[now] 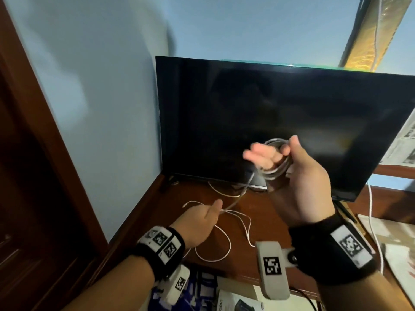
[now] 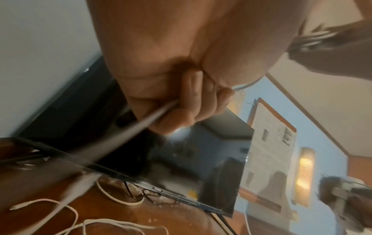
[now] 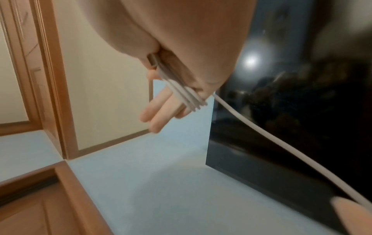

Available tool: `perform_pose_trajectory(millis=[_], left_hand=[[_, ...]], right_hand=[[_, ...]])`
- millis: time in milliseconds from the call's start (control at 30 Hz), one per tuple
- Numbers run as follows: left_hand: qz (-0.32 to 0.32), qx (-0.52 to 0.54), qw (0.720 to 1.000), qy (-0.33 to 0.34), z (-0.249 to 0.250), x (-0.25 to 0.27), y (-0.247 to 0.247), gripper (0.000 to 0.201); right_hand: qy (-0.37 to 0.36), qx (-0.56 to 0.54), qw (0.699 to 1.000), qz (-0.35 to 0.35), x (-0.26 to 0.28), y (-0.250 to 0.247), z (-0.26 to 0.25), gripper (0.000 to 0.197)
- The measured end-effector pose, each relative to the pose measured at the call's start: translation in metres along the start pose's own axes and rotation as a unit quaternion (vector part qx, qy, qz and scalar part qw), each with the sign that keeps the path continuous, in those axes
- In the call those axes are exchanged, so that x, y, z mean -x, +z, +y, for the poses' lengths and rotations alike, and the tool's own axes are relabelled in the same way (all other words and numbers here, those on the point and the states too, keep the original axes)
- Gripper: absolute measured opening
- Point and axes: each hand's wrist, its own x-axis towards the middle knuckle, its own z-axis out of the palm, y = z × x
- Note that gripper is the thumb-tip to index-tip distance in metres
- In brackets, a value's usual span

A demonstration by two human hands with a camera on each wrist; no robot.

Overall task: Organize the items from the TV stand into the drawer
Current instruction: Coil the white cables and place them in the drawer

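Note:
A grey-white cable is wound in a coil point(image 1: 277, 170) around the straight fingers of my right hand point(image 1: 278, 153), raised in front of the TV; the thumb presses the loops. In the right wrist view the coil point(image 3: 181, 92) crosses the fingers point(image 3: 157, 114). From the coil a loose strand point(image 1: 238, 198) runs down left to my left hand point(image 1: 202, 218), which grips it in a fist just above the TV stand point(image 1: 276, 221). The left wrist view shows the curled fingers point(image 2: 181, 103) around the blurred strand point(image 2: 120, 138). A thin white cable point(image 1: 224, 243) lies in loose loops on the stand.
A black TV point(image 1: 269, 108) stands at the back of the wooden stand. Another white cord point(image 1: 372, 221) hangs at its right. Boxes point(image 1: 235, 301) and a blue patterned item point(image 1: 199, 288) show below the stand's front edge. A wooden door point(image 1: 33, 176) is on the left.

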Motion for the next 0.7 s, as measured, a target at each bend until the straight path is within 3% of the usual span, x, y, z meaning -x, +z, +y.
perform_pose_trajectory(millis=[100,167,233,300,367,433,533,633,700], left_hand=[[-0.07,-0.049,0.996,0.01,0.016,0.025,0.017,0.059],[-0.104,-0.053,0.993,0.035,0.029,0.04,0.017,0.059],[-0.087,-0.051,0.993,0.068,0.039,0.05,0.005,0.06],[-0.009,-0.064,0.991,0.113,0.046,0.055,-0.015,0.06],[0.071,-0.123,0.978,0.154,0.052,0.056,-0.037,0.063],[0.136,-0.18,0.958,0.175,0.055,0.05,-0.056,0.062],[0.2,-0.214,0.94,0.172,0.052,0.029,-0.073,0.066],[0.206,-0.192,0.951,0.123,0.042,0.006,-0.072,0.068],[0.187,-0.142,0.969,0.078,0.033,-0.004,-0.061,0.068]], right_hand=[[-0.072,0.061,0.995,0.029,-0.013,-0.008,0.0,0.032],[-0.119,0.236,0.963,0.054,-0.021,-0.025,0.011,0.026],[-0.146,0.469,0.869,0.056,-0.026,-0.048,0.023,0.025],[-0.088,0.622,0.778,0.024,-0.024,-0.068,0.034,0.028],[0.015,0.679,0.734,0.007,-0.012,-0.076,0.048,0.032],[0.09,0.659,0.747,-0.009,0.004,-0.076,0.061,0.042],[0.174,0.505,0.842,-0.077,0.025,-0.06,0.067,0.053],[0.204,0.326,0.91,-0.153,0.039,-0.034,0.056,0.06],[0.19,0.209,0.946,-0.159,0.041,-0.016,0.043,0.055]])
